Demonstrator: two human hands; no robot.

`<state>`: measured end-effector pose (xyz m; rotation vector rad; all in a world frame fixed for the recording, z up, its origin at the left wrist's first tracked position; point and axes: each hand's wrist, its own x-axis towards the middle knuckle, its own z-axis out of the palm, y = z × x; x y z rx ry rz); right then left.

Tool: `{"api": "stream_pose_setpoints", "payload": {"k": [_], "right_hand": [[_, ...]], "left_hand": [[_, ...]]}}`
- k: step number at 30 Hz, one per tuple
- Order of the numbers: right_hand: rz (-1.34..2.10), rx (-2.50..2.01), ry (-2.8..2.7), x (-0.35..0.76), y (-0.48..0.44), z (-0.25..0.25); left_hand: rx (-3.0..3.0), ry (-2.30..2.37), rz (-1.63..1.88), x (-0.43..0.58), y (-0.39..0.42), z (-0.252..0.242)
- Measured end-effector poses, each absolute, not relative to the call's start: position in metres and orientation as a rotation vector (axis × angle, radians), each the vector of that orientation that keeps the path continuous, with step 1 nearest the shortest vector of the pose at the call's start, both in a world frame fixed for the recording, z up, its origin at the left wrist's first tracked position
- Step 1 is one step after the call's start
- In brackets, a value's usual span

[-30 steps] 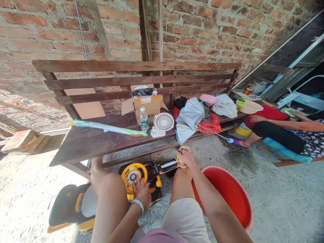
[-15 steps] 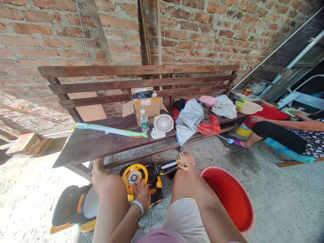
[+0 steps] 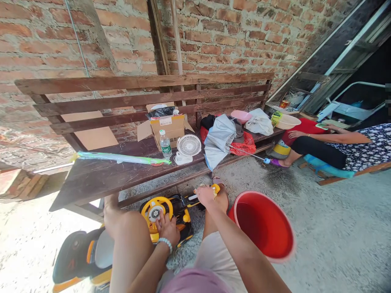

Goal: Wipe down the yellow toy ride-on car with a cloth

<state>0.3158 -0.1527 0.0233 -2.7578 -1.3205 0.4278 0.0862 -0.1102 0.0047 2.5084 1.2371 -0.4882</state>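
Note:
A yellow and black toy ride-on car (image 3: 171, 213) lies on the concrete floor between my knees. My left hand (image 3: 167, 228) rests on its yellow steering wheel (image 3: 155, 208), fingers curled over the lower rim. My right hand (image 3: 206, 194) is closed on a small yellowish cloth and presses it against the car's front end. A red bucket (image 3: 262, 226) stands just right of my right leg.
A dark wooden bench (image 3: 100, 175) against the brick wall carries a cardboard box (image 3: 166, 126), a water bottle (image 3: 165, 144), a small white fan (image 3: 188, 146), a grey umbrella (image 3: 218, 140) and bags. Another person (image 3: 336, 146) sits at the right.
My right hand with the cloth has slid left along the car's front end. The view has shifted a little to the right. My left hand stays on the steering wheel.

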Motion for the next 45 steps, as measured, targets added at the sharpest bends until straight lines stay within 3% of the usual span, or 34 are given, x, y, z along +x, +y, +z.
{"api": "stream_pose_setpoints", "payload": {"k": [5,13,20,34,45], "right_hand": [[0.477,-2.540,-1.538,0.288,-0.134,0.027],[0.757,-2.656,-1.507,0.338,-0.120,0.035],[0.761,-2.843,-1.451,0.396,-0.137,0.044],[0.779,-2.635,-1.743,0.325,-0.106,0.036],[0.601,-2.855,-1.433,0.380,-0.159,0.042]], "left_hand": [[2.513,1.214,-0.479,0.084,-0.109,0.000],[2.513,1.140,-0.523,0.071,-0.103,-0.007],[2.522,1.162,-0.532,0.070,-0.107,-0.004],[2.528,1.241,-0.579,0.083,-0.109,-0.001],[2.526,1.182,-0.550,0.075,-0.109,0.003]]}}
